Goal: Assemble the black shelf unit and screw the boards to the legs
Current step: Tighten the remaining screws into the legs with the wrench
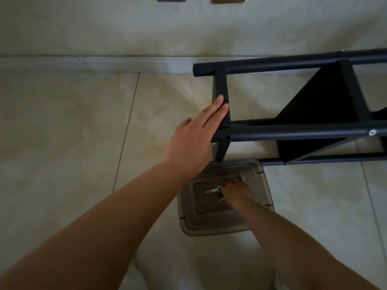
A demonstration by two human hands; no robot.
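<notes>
Head view: black shelf unit [303, 114] on its side on tiled floor [62, 122], partly built, one screw [372, 132] fitted, nearer leg hole [227, 137] unfilled. Left hand [194, 139] flat, fingers straight, against end board [222, 97]. Right hand [235, 191] inside clear bin [257, 225], curled near metal tool [212, 190]; grip uncertain.

Shelf unit [293, 132] cut off at right edge

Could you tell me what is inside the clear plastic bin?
The right hand reaches into the bin, beside a small metal tool. Whatever lies under the hand is hidden.
</notes>
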